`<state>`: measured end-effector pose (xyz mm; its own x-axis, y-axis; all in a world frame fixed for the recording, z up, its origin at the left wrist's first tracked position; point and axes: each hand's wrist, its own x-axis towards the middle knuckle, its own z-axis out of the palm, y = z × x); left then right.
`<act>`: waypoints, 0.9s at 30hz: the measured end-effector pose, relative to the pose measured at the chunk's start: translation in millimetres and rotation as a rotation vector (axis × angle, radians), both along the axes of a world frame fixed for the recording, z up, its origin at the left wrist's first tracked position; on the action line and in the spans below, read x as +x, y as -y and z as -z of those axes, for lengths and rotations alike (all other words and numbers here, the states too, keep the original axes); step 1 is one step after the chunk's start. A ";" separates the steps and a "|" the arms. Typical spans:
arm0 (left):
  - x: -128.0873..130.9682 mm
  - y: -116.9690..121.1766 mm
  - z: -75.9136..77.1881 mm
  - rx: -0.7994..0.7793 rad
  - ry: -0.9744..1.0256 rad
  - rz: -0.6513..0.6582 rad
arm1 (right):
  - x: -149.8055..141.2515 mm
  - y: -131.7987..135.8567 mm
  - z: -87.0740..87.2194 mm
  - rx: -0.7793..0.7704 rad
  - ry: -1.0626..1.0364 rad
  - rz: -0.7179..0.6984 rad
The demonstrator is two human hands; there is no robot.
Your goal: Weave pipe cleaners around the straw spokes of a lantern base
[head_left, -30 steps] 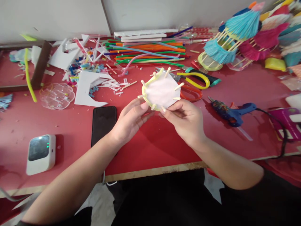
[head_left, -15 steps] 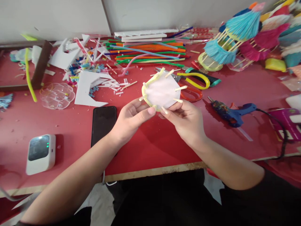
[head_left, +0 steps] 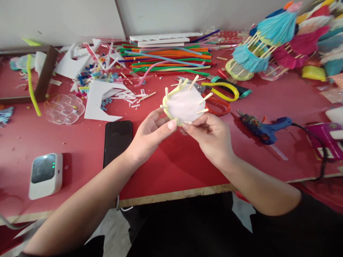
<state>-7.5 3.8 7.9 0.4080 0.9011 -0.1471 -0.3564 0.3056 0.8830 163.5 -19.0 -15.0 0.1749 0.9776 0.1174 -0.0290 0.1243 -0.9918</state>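
While the left hand (head_left: pixel 150 137) pinched the near-left edge of a white panel (head_left: pixel 184 103), thumb on top and fingers curled under, the right hand (head_left: pixel 213 135) had the near-right edge the same way. Both part-closed, fingertips mostly hidden. Panel sat just above and right of frame centre, over the red table (head_left: pixel 174 171); yellow edging (head_left: pixel 165 109) ran along its left side, pale sticks (head_left: pixel 205 98) poked out around the rim.

Just behind it: scissors with a red handle (head_left: pixel 221 107) and a yellow handle (head_left: pixel 235 92). Phone (head_left: pixel 118 142) lay flat by the left wrist. Glue gun (head_left: pixel 264 130) right of centre, clear glue stick in its back end; purple box (head_left: pixel 327 139) at right edge.

Containers: clear flower-shaped tray (head_left: pixel 60 121), left of frame, held a few small bits, some yellowish, too small to identify. Yellow packet (head_left: pixel 313 73), upper right, contents hidden.

Further out: white device (head_left: pixel 45 175) with green lights, lower left. White offcuts (head_left: pixel 94 101) upper left, pipe cleaners (head_left: pixel 171 59) top centre, blue fringed model (head_left: pixel 276 30) upper right.
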 end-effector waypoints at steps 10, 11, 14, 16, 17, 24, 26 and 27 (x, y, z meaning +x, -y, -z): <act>0.5 -2.1 3.7 0.002 -0.160 -0.006 | -6.4 3.4 -4.8 -0.082 -0.021 -0.028; 0.1 -2.1 4.0 -0.008 -0.157 0.000 | -6.7 3.5 -4.9 -0.086 -0.048 -0.034; -1.1 -2.5 6.4 -0.039 -0.131 0.018 | -6.4 3.6 -5.1 -0.103 -0.118 -0.052; -1.1 -3.1 8.7 -0.045 -0.086 0.037 | -5.7 3.8 -4.8 -0.118 -0.146 -0.067; -0.9 -3.5 9.8 -0.044 -0.061 0.046 | -5.4 3.9 -4.5 -0.123 -0.156 -0.070; 0.9 -3.7 8.7 -0.054 -0.010 0.047 | -6.0 7.0 -4.2 -0.075 -0.063 -0.045; 0.7 -2.6 6.7 -0.054 -0.026 0.035 | -5.9 8.6 -4.6 -0.029 0.045 -0.017; 0.6 -2.1 6.0 -0.054 -0.037 0.027 | -5.4 9.4 -4.8 0.005 0.120 0.005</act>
<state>-6.9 5.8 1.9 0.4257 0.8800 -0.2108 -0.3151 0.3625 0.8771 158.1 -28.4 -10.2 0.1638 0.9761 0.1425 0.0902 0.1291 -0.9875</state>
